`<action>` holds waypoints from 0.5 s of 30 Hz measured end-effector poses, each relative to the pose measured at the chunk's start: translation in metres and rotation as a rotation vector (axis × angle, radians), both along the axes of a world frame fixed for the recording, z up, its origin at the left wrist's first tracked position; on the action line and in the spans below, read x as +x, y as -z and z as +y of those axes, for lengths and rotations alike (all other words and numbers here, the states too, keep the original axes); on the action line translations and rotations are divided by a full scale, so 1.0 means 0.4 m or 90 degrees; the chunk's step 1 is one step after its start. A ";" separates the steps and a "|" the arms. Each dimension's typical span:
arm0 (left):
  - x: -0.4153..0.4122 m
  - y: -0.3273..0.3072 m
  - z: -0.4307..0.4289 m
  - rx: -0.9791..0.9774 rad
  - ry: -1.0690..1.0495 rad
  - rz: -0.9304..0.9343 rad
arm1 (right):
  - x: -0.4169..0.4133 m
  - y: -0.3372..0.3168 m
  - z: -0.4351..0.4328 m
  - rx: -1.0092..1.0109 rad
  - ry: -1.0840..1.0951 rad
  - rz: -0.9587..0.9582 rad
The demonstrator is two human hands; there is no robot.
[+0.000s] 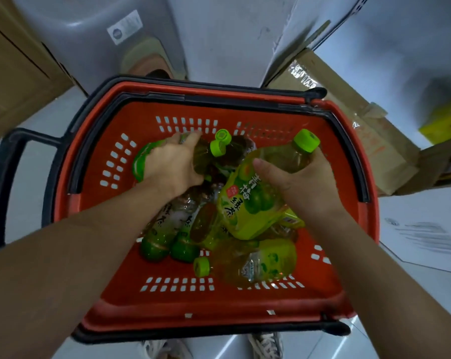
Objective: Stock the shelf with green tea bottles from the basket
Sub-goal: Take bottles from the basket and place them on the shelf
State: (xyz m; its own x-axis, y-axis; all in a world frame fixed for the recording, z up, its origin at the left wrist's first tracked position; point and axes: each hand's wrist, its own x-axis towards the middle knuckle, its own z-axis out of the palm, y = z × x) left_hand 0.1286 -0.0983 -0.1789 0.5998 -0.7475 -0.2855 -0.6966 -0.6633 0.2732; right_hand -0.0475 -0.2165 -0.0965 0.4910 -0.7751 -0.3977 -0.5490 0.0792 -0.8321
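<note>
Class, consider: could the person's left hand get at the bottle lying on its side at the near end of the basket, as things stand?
Probably not right away: the left hand is already gripping a bottle at the far end. The near bottle lies on top, uncovered, so a freed hand could likely reach it.

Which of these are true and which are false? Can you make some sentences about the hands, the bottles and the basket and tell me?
1. The basket is red. True.
2. Both hands are empty. False: the left hand grips one bottle, and the right hand grips another bottle.
3. The bottle caps are blue. False: the caps that show, like the cap by the right hand, are light green.
4. Some bottles lie on the basket floor. True: one loose bottle lies on its side near the front.
5. Shoes show below the basket. True.
6. The basket sits on a shelf. False: no shelf shows under it.
</note>
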 end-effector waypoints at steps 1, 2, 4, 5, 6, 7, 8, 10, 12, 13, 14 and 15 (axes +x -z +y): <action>0.012 -0.031 0.022 -0.045 -0.034 0.043 | 0.004 -0.016 0.002 -0.006 -0.007 -0.002; 0.024 -0.068 0.051 -0.102 -0.094 0.102 | 0.009 -0.037 0.007 -0.014 -0.013 -0.003; 0.027 -0.166 0.115 -0.230 -0.259 0.252 | 0.022 -0.089 0.025 -0.031 -0.028 -0.003; 0.020 -0.216 0.148 -0.298 -0.337 0.306 | 0.031 -0.122 0.039 -0.044 -0.040 -0.003; 0.007 -0.265 0.183 -0.352 -0.405 0.338 | 0.044 -0.158 0.056 -0.061 -0.055 -0.004; -0.012 -0.317 0.218 -0.395 -0.464 0.360 | 0.057 -0.197 0.074 -0.080 -0.077 -0.006; -0.034 -0.373 0.253 -0.440 -0.516 0.381 | 0.074 -0.239 0.097 -0.101 -0.106 -0.007; -0.076 -0.482 0.315 -0.551 -0.613 0.427 | 0.109 -0.328 0.142 -0.136 -0.169 -0.009; -0.108 -0.587 0.388 -0.653 -0.699 0.441 | 0.153 -0.419 0.197 -0.143 -0.226 -0.021; -0.117 -0.635 0.427 -0.690 -0.732 0.437 | 0.180 -0.464 0.229 -0.146 -0.260 -0.030; -0.121 -0.677 0.471 -0.715 -0.759 0.426 | 0.205 -0.510 0.265 -0.150 -0.299 -0.043; -0.121 -0.716 0.517 -0.733 -0.776 0.407 | 0.232 -0.551 0.303 -0.155 -0.341 -0.057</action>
